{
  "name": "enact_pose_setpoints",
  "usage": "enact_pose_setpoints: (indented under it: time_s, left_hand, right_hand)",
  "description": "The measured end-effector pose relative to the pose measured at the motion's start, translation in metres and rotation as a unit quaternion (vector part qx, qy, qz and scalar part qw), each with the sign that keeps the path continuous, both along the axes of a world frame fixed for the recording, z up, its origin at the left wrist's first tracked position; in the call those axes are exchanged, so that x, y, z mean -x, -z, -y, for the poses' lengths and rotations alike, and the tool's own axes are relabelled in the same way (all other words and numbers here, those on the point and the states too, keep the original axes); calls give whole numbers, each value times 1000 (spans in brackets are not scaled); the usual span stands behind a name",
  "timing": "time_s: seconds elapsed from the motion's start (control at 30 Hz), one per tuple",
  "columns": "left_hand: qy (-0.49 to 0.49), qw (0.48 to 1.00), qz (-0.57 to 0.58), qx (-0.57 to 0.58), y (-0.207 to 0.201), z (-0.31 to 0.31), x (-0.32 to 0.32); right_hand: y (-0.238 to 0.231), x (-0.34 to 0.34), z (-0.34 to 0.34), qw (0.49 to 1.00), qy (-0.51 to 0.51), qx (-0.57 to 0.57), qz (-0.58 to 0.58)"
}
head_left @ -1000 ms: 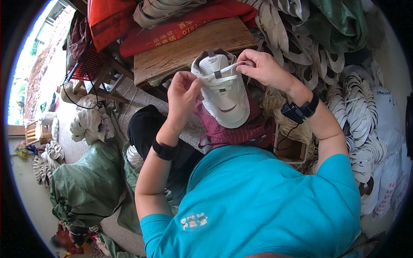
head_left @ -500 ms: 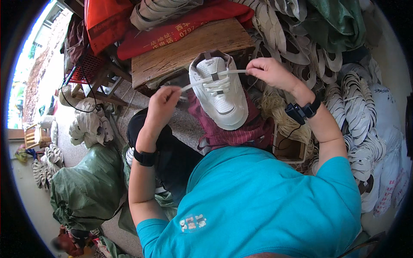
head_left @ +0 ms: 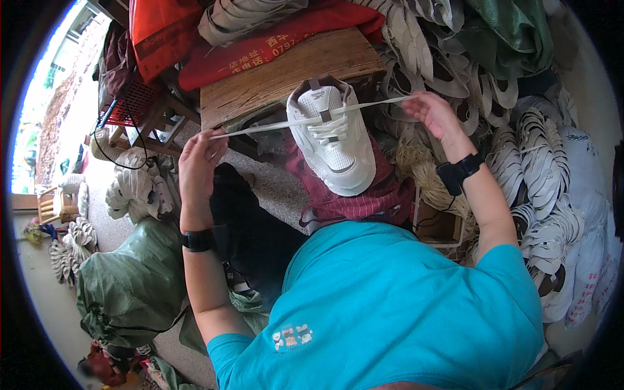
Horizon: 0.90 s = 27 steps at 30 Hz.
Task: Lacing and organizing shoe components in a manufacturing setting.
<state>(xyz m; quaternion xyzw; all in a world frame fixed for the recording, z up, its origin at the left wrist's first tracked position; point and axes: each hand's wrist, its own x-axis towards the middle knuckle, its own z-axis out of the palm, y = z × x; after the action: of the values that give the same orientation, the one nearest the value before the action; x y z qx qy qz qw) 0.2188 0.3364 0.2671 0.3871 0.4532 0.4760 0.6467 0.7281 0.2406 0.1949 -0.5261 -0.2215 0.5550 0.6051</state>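
Note:
A white sneaker (head_left: pixel 338 158) with grey-brown lining rests on a maroon cloth (head_left: pixel 383 195) over my lap, its toe toward me. White shoelace (head_left: pixel 260 128) runs through its eyelets, and both ends are drawn out sideways in a nearly straight line. My left hand (head_left: pixel 203 156) pinches one lace end, left of the shoe and well apart from it. Out to the right, my right hand (head_left: pixel 434 116) pinches the other end between thumb and forefinger, its remaining fingers loosely spread.
A wooden bench (head_left: pixel 286 81) with a red bag (head_left: pixel 279 40) on it stands beyond the shoe. Bundles of pale shoe parts (head_left: pixel 539 162) are heaped at right, beside a bundle of cream laces (head_left: pixel 429 172) over a small box (head_left: pixel 439 224). A green sack (head_left: pixel 133 279) sits at left.
Both hands have moved outward, the left one farther left and the right one farther right. The lace ends now reach longer on each side. The sneaker has stayed in place.

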Motion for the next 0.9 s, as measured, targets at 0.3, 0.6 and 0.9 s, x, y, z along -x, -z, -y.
enact_pose_setpoints:
  time_s: [0.3,0.6,0.9]
  left_hand:
    - [-189,958,215,-9,25,-20,97]
    - [-33,981,-79,-175,-16,33,-65]
    - [107,987,-20,-116,0,43,-125]
  right_hand:
    - [26,-82,18,959,255,12,-121]
    - [-77,96,-2,971,-120,-5,209]
    - [-55,121,-16,920,-215,-138,297]
